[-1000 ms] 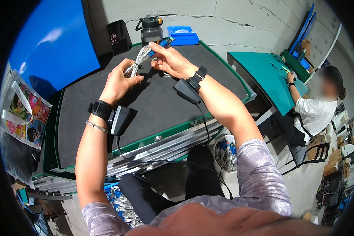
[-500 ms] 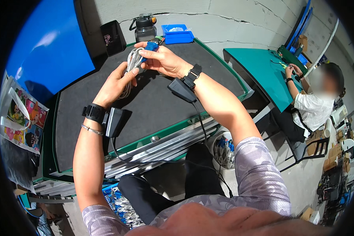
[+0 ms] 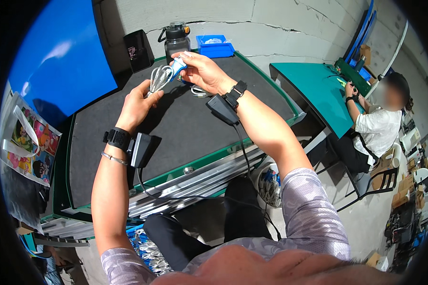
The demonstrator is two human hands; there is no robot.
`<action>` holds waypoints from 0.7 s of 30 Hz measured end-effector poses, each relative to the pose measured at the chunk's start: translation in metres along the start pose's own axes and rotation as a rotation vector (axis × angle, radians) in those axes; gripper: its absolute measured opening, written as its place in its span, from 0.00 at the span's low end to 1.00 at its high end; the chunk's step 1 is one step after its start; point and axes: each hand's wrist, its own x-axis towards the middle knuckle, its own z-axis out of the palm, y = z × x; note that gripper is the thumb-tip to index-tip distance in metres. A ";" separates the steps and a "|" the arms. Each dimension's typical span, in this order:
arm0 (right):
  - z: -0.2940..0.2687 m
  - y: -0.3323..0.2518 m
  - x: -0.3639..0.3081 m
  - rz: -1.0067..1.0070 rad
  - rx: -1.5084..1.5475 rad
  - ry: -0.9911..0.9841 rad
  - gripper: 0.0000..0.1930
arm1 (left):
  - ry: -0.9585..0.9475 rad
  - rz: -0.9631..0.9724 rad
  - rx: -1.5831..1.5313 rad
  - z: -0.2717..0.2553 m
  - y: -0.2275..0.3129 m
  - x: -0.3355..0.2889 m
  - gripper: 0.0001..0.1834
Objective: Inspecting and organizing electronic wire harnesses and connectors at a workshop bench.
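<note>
At far left I see a blue panel point(image 3: 57, 57) standing behind the bench, and below it a cartoon-print bag point(image 3: 26, 137) hanging off the bench's edge. My left hand point(image 3: 137, 105) is raised over the black mat point(image 3: 176, 128), fingers curled shut around the lower end of a coiled grey cable point(image 3: 158, 78); a black wrist unit point(image 3: 140, 149) with a trailing lead sits on that forearm. The cable is held in the air between both hands, above the far part of the mat. My right hand point(image 3: 202, 71) is closed on the cable's upper end, pinching a blue-and-white piece point(image 3: 177, 68) at the bundle's top. A second loose coil point(image 3: 199, 91) lies on the mat just beneath that hand. Behind stand a black box point(image 3: 138, 51), a dark bottle point(image 3: 177, 40) and a blue tray point(image 3: 215, 46). Further right, a green table point(image 3: 314, 90) stands apart from my bench, where another person point(image 3: 378, 128) sits working, hands on small items.
</note>
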 end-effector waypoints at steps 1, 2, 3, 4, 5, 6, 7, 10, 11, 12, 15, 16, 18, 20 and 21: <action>0.001 0.001 0.000 -0.013 -0.039 0.032 0.17 | 0.007 -0.036 0.062 0.000 0.000 0.000 0.15; 0.002 0.001 0.000 -0.018 -0.075 0.082 0.16 | 0.004 -0.004 0.031 -0.001 0.001 -0.001 0.15; 0.003 0.002 -0.001 -0.013 -0.081 0.103 0.15 | -0.032 -0.036 0.041 -0.001 0.002 -0.001 0.15; 0.003 0.002 -0.001 -0.015 -0.085 0.107 0.15 | -0.069 -0.068 0.051 0.000 0.004 -0.002 0.15; 0.004 0.002 -0.002 0.008 -0.090 0.158 0.14 | -0.089 -0.066 0.034 0.001 0.006 -0.003 0.17; 0.004 0.001 -0.003 0.043 -0.095 0.231 0.14 | -0.092 -0.064 0.034 0.002 0.008 -0.003 0.17; 0.005 0.001 -0.003 0.068 -0.070 0.263 0.14 | -0.106 -0.090 0.006 0.004 0.011 -0.003 0.17; 0.004 0.000 -0.004 0.013 -0.139 0.308 0.13 | -0.112 -0.104 -0.014 0.007 0.019 -0.002 0.18; 0.004 -0.001 -0.004 0.028 -0.145 0.344 0.13 | -0.102 -0.091 -0.009 0.009 0.022 -0.002 0.19; 0.004 -0.002 -0.003 0.027 -0.099 0.354 0.13 | -0.108 -0.091 -0.010 0.010 0.024 -0.002 0.19; 0.002 -0.008 -0.003 0.069 -0.004 0.368 0.13 | -0.082 -0.048 0.077 0.013 0.029 -0.003 0.19; 0.002 -0.010 -0.003 0.110 0.045 0.369 0.13 | -0.070 -0.049 0.076 0.013 0.030 -0.004 0.19; 0.004 -0.012 -0.004 0.099 0.031 0.377 0.12 | -0.057 -0.047 0.076 0.014 0.031 -0.003 0.19; 0.006 -0.013 -0.005 0.079 0.052 0.380 0.12 | -0.048 -0.023 0.044 0.015 0.031 -0.003 0.15; 0.006 -0.014 -0.005 0.082 0.069 0.392 0.12 | -0.049 -0.007 0.025 0.015 0.031 -0.003 0.15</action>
